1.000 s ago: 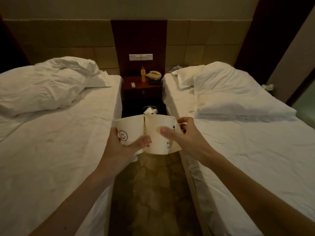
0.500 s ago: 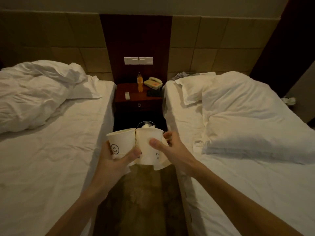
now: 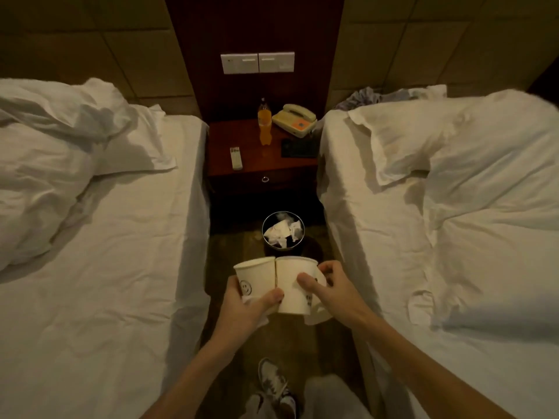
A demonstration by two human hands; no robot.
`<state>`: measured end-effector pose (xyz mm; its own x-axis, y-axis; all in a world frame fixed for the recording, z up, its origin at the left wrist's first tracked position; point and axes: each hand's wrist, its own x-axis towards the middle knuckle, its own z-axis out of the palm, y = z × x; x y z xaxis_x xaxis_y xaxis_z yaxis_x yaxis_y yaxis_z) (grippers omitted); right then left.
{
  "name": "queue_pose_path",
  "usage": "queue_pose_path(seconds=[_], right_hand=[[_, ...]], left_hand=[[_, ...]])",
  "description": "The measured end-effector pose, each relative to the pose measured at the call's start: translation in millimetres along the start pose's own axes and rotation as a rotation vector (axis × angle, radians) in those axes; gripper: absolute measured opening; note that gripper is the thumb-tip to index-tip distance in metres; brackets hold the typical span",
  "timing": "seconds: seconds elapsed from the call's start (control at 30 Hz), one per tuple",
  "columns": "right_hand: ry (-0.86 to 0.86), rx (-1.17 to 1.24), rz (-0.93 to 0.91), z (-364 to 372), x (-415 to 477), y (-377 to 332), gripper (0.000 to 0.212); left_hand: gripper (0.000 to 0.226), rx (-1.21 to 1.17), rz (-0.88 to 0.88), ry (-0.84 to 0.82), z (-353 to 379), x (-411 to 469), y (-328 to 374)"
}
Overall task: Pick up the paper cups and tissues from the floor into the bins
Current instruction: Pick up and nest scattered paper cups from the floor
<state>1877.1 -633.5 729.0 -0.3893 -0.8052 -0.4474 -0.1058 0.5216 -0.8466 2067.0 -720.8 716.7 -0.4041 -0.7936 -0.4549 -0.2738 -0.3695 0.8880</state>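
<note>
Brought nearer the bin (image 3: 283, 249) than before. Left grip (image 3: 242, 303) wrapped round smiley cup (image 3: 255, 275), right grip (image 3: 332, 290) round second cup (image 3: 295, 285); both upright, rims up, touching. Tissue (image 3: 316, 317) beneath, mostly hidden.

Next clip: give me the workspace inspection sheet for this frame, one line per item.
Surface: dim patterned floor between two beds.
Job's things: smiley cup and second cup touching side by side; left tissue and right tissue hang beneath them; bin ahead holds crumpled tissues.
Clutter: nightstand with orange bottle, telephone, remote, dark flat object.
Grippers: left hand grips smiley cup; right hand grips second cup.
Cables: nothing seen.
Surroundings: left bed, right bed, wall switches, shoe.
</note>
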Motion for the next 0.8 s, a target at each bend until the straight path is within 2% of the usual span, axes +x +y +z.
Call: queue_pose_path(seconds=[0.2, 0.33, 0.5, 0.63, 0.8], right_hand=[[0.099, 0.069, 0.1, -7, 117, -24, 0.078], [0.086, 0.127, 0.2, -9, 199, -16, 0.08], [0.01, 0.155, 0.35, -2, 306, 5, 0.081], [0.026, 0.172, 0.445, 4, 387, 33, 0.085], [0.046, 0.157, 0.529, 19, 478, 83, 0.089]], left_hand=[[0.078, 0.109, -0.041, -0.108, 0, 133, 51], [0.078, 0.142, -0.127, -0.172, 1, 223, 55], [0.071, 0.205, -0.254, -0.115, 3, 333, 32], [0.061, 0.257, -0.332, -0.145, 10, 421, 1], [0.075, 0.263, -0.411, -0.173, 17, 513, -51]])
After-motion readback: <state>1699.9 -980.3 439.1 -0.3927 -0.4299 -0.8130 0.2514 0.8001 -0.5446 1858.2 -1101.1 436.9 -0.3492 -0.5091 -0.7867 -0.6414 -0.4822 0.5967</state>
